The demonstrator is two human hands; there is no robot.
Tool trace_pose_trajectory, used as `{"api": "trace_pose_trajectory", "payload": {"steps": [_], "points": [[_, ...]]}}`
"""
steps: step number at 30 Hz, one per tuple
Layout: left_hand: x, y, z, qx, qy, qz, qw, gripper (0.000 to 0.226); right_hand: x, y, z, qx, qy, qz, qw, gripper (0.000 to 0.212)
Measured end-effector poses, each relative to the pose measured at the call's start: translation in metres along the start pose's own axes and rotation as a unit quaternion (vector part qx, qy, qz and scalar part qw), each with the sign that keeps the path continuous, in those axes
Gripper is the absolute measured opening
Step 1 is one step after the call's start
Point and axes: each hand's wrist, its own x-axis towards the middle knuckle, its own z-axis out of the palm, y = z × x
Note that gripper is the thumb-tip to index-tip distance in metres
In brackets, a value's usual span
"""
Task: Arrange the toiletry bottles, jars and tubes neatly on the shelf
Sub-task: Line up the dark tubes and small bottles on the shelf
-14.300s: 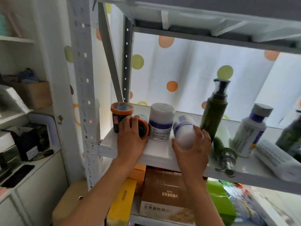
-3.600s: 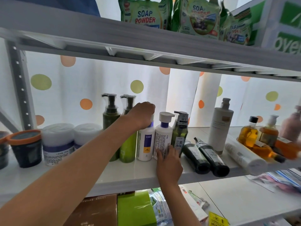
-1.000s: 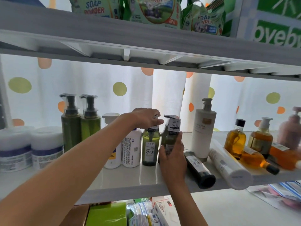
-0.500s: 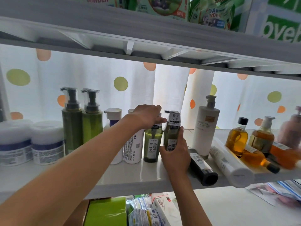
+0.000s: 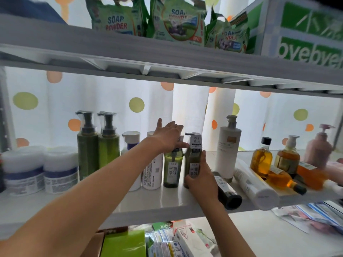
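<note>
Olive-green plastic pump bottle [image 5: 193,162], upright mid-shelf, sits wrapped in our right hand [image 5: 201,179] while our left hand [image 5: 168,135] hovers spread above its twin bottle [image 5: 171,170]; we might topple neighbours if we shove sideways.

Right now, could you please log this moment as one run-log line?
step: aligning green bottles | left hand: open above green pump bottle | right hand: gripping second green bottle | black bottle: lying on shelf
</note>
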Motion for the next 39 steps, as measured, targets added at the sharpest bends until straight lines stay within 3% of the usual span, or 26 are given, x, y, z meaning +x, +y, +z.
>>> {"api": "trace_pose_trajectory", "payload": {"steps": [2,5,8,11,15,18,21,25,29,33,39], "points": [[0.001,0.006,-0.001,-0.008,0.007,0.002,1.000,0.089,0.000,0.000,-0.013,-0.017,-0.009,-0.008,1.000,0.087],[0.003,0.021,-0.006,0.009,0.041,0.018,0.999,0.086,0.004,0.002,-0.033,-0.067,0.040,0.002,0.997,0.058],[0.005,0.038,-0.011,0.022,0.071,0.045,0.996,0.076,0.008,0.011,-0.051,-0.151,0.067,0.042,0.985,0.047],[0.011,0.050,-0.014,-0.007,0.060,0.063,0.996,0.061,0.005,0.019,-0.069,-0.184,0.012,0.096,0.978,0.036],[0.017,0.056,-0.013,-0.030,0.050,0.043,0.997,0.022,0.003,0.029,-0.075,-0.192,-0.104,0.166,0.962,0.048],[0.022,0.054,-0.010,-0.063,0.064,0.027,0.996,0.020,0.006,0.033,-0.071,-0.162,-0.127,0.212,0.956,0.050],[0.023,0.054,-0.009,-0.080,0.064,0.018,0.995,0.031,0.007,0.040,-0.065,-0.126,-0.104,0.216,0.963,0.050],[0.025,0.052,-0.004,-0.107,0.071,0.005,0.992,0.035,0.007,0.048,-0.046,-0.153,0.009,0.133,0.979,0.055],[0.022,0.055,-0.006,-0.122,0.078,-0.002,0.989,0.028,0.017,0.049,-0.028,0.002,0.069,0.115,0.991,0.054],[0.022,0.056,-0.006,-0.131,0.076,-0.016,0.988,0.026,0.024,0.050,-0.014,0.068,0.114,0.073,0.988,0.037],[0.023,0.055,-0.004,-0.150,0.078,-0.024,0.985,0.037,0.029,0.055,-0.006,0.189,0.096,0.043,0.976,0.037]]}}
